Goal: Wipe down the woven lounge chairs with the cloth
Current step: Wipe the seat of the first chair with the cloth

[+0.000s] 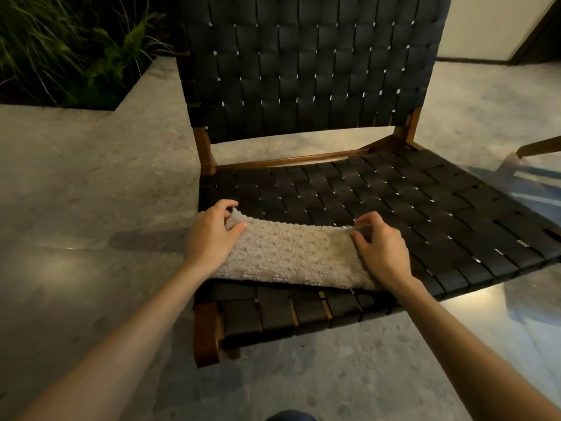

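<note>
A low lounge chair (379,196) with black woven straps and a brown wooden frame stands in front of me. A beige terry cloth (291,253) is stretched across the front left part of its seat. My left hand (209,235) pinches the cloth's left end between thumb and fingers. My right hand (382,247) grips the cloth's right end with curled fingers. The cloth's near edge hangs slightly over the seat's front.
Grey stone floor (91,192) surrounds the chair. A planter with green grasses and ferns (69,47) sits at the back left. The wooden arm of another piece of furniture (540,148) pokes in at the right edge. A pale wall is behind.
</note>
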